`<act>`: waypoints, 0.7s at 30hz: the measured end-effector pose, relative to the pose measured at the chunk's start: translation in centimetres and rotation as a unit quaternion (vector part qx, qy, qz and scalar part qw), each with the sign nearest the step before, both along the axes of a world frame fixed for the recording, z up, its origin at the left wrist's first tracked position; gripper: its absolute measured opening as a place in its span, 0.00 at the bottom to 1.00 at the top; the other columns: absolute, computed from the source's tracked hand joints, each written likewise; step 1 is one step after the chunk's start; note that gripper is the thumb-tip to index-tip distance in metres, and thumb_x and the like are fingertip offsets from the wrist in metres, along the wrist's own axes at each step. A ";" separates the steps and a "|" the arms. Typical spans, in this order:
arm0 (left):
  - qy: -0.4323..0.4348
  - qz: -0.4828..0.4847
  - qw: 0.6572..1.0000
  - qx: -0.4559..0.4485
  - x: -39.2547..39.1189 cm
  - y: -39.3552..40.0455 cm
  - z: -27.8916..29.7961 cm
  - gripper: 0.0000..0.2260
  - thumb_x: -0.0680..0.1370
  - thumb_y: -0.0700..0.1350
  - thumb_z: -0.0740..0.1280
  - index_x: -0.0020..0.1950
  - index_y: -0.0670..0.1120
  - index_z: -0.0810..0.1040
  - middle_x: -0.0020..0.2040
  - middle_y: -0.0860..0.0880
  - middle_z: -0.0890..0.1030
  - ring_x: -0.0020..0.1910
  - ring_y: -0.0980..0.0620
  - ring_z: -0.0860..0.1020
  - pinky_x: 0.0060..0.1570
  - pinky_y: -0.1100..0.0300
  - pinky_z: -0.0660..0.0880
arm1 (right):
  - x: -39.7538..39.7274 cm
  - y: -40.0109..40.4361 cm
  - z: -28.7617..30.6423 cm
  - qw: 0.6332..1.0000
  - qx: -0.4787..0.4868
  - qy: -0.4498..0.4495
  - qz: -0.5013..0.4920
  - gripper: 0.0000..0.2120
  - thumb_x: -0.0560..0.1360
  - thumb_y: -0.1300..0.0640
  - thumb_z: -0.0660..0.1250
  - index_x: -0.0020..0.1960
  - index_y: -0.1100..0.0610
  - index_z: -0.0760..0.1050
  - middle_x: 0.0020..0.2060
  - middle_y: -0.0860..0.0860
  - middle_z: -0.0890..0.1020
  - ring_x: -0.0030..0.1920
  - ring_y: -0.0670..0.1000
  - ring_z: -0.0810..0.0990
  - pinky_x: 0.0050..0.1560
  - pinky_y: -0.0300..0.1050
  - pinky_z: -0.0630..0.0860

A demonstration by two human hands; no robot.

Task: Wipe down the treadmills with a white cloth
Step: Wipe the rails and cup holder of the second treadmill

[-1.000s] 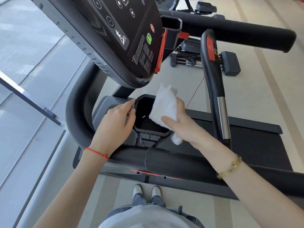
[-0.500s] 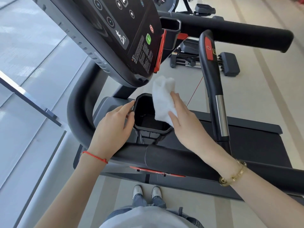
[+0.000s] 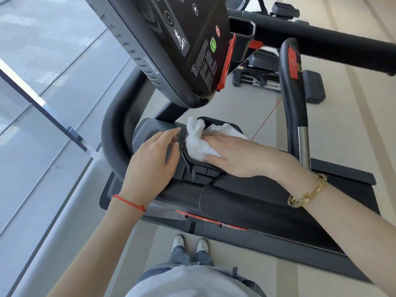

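Observation:
A black treadmill stands in front of me, its console (image 3: 171, 39) tilted overhead and a padded handlebar (image 3: 235, 202) running across below my hands. Under the console sits a black cup holder (image 3: 202, 164). A crumpled white cloth (image 3: 198, 144) covers the holder's opening. My right hand (image 3: 242, 156) lies flat on the cloth with straight fingers and presses it down into the holder. To the left of the holder, my left hand (image 3: 152, 166) has relaxed fingers close to the rim and holds nothing.
A curved black grip with a red patch and chrome section (image 3: 293, 103) rises right of my right hand. The treadmill deck (image 3: 321, 221) lies below. Another machine (image 3: 267, 80) stands behind. A glass wall (image 3: 42, 103) runs along the left. My feet (image 3: 190, 245) are on the floor.
My right hand has brought the cloth down from above the cup holder and now presses it flat over the opening. My left hand has eased slightly off the holder's left rim.

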State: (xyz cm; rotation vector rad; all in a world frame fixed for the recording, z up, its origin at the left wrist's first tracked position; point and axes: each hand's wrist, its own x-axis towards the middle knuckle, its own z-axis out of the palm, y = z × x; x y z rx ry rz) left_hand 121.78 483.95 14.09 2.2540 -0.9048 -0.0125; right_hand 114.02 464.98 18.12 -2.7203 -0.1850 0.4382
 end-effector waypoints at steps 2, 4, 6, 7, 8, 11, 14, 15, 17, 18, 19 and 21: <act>0.005 -0.001 1.000 0.006 -0.1 -0.1 0.1 0.16 0.81 0.43 0.61 0.68 0.49 0.75 0.56 0.52 0.82 0.47 0.50 0.79 0.48 0.52 0.77 | 1.0 0.0 0.0 0.997 -0.061 0.033 0.027 0.10 0.82 0.58 0.52 0.59 0.59 0.68 0.53 0.48 0.74 0.54 0.46 0.67 0.63 0.39 0.59; 0.007 -0.005 1.000 0.018 -0.2 -0.1 0.1 0.16 0.81 0.44 0.61 0.69 0.50 0.75 0.57 0.53 0.81 0.53 0.50 0.80 0.50 0.53 0.77 | 2.3 0.1 -0.3 0.984 -0.132 0.110 0.047 0.08 0.83 0.59 0.50 0.57 0.57 0.66 0.57 0.53 0.75 0.57 0.49 0.69 0.66 0.41 0.61; 0.008 -0.005 1.000 0.025 -0.1 -0.1 0.0 0.16 0.81 0.44 0.61 0.68 0.50 0.75 0.56 0.54 0.81 0.53 0.51 0.79 0.49 0.56 0.76 | 3.5 0.3 -0.7 0.961 -0.185 0.198 0.054 0.06 0.82 0.63 0.49 0.53 0.53 0.60 0.59 0.57 0.72 0.59 0.54 0.69 0.68 0.51 0.66; 0.007 -0.005 1.000 0.027 -0.1 -0.1 0.0 0.16 0.81 0.45 0.60 0.68 0.50 0.75 0.56 0.54 0.81 0.54 0.52 0.79 0.49 0.57 0.75 | 3.9 0.4 -0.7 0.955 -0.189 0.224 0.049 0.08 0.81 0.65 0.50 0.52 0.52 0.59 0.57 0.58 0.71 0.57 0.56 0.69 0.66 0.53 0.68; 0.006 -0.003 0.999 0.031 0.0 -0.1 0.0 0.16 0.81 0.45 0.60 0.68 0.51 0.75 0.57 0.54 0.81 0.54 0.52 0.79 0.49 0.58 0.75 | 4.1 0.3 -0.6 0.956 -0.178 0.232 0.033 0.08 0.80 0.66 0.50 0.50 0.54 0.60 0.52 0.58 0.72 0.55 0.56 0.69 0.64 0.52 0.70; 0.001 -0.002 0.999 0.033 0.0 -0.2 -0.2 0.15 0.82 0.45 0.61 0.68 0.51 0.75 0.57 0.55 0.81 0.54 0.53 0.79 0.47 0.62 0.72 | 3.5 0.2 -0.5 0.977 -0.148 0.156 0.010 0.08 0.79 0.61 0.51 0.42 0.58 0.65 0.40 0.54 0.71 0.45 0.55 0.70 0.48 0.46 0.69; 0.001 -0.003 1.000 0.026 0.1 -0.2 -0.2 0.14 0.82 0.45 0.62 0.67 0.51 0.76 0.56 0.55 0.82 0.53 0.53 0.79 0.47 0.64 0.71 | 1.9 -0.3 -0.5 0.994 -0.084 0.060 -0.040 0.10 0.78 0.52 0.55 0.41 0.53 0.69 0.37 0.50 0.77 0.40 0.54 0.75 0.37 0.47 0.69; 0.001 -0.006 1.000 0.021 0.2 -0.2 -0.2 0.14 0.82 0.44 0.62 0.67 0.50 0.76 0.56 0.55 0.82 0.53 0.53 0.79 0.48 0.64 0.71 | 1.5 -0.5 -0.6 0.996 -0.067 0.033 -0.044 0.08 0.78 0.50 0.56 0.43 0.51 0.70 0.38 0.48 0.78 0.41 0.53 0.76 0.38 0.48 0.71; 0.007 -0.014 1.000 0.011 0.3 -0.5 0.0 0.14 0.81 0.44 0.62 0.67 0.50 0.76 0.56 0.54 0.82 0.54 0.52 0.79 0.52 0.61 0.74 | 1.0 -1.1 -0.5 0.999 -0.022 0.014 -0.046 0.05 0.77 0.49 0.60 0.51 0.48 0.71 0.44 0.42 0.80 0.47 0.50 0.78 0.45 0.49 0.75; 0.013 -0.016 1.000 0.003 0.3 -0.6 0.0 0.14 0.81 0.44 0.62 0.67 0.50 0.77 0.56 0.54 0.81 0.54 0.52 0.79 0.53 0.58 0.75 | 0.8 -1.4 -0.2 0.999 0.003 0.013 -0.046 0.07 0.77 0.50 0.62 0.55 0.45 0.70 0.46 0.37 0.79 0.49 0.47 0.77 0.46 0.47 0.74; 0.019 -0.018 1.000 -0.004 0.3 -0.7 0.0 0.14 0.81 0.43 0.62 0.67 0.50 0.77 0.56 0.54 0.81 0.54 0.51 0.79 0.54 0.55 0.76 | 0.7 -1.5 -0.1 0.999 0.022 0.012 -0.041 0.10 0.77 0.50 0.63 0.57 0.42 0.69 0.46 0.33 0.77 0.49 0.44 0.76 0.46 0.45 0.72; 0.027 -0.019 0.999 -0.010 0.2 -1.0 0.0 0.14 0.81 0.44 0.62 0.67 0.51 0.77 0.56 0.54 0.81 0.54 0.51 0.79 0.53 0.54 0.76 | 0.7 -1.7 -0.1 1.000 0.008 0.024 -0.017 0.13 0.78 0.50 0.62 0.60 0.37 0.69 0.47 0.33 0.77 0.52 0.45 0.75 0.50 0.46 0.71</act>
